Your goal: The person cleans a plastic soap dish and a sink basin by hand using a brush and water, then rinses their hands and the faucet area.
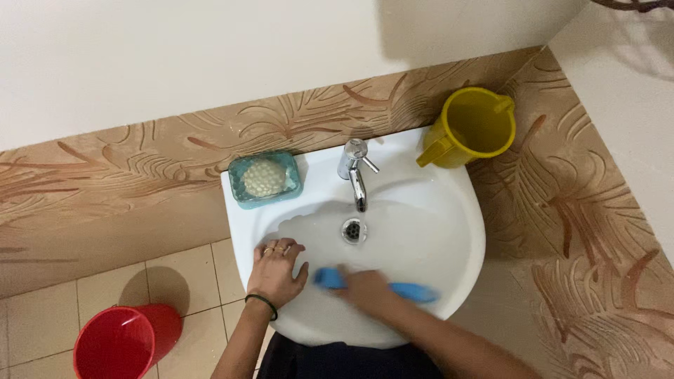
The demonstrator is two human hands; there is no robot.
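Right hand closing around blue brush, blurred, apparently inside white sink, left hand lying flat, fingers spread, on rim.

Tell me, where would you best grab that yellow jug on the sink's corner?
By its handle. The yellow jug stands upright on the back right corner of the sink, and its handle sticks out toward the tap, so probably come from the left, the tap side, and wrap the handle.
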